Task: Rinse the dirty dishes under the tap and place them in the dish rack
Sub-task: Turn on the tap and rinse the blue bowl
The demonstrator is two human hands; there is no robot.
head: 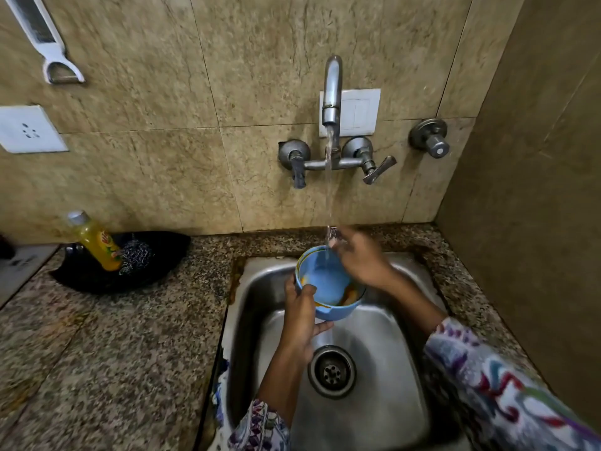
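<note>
one blue bowl (328,283), one tap (332,92), one sink (383,402), one yellow bottle (96,240), two hands

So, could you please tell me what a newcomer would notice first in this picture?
Probably the blue bowl, held over the steel sink under the running tap, orange residue inside. The left hand grips its near rim; the right hand reaches over its far edge. Next, the yellow bottle in a black tray on the counter, left.

Home kitchen; steel sink (400,320), wall tap (332,92), granite counter (113,353).

Blue bowl (328,284), orange-stained inside, tilted under running tap (332,92).
</note>
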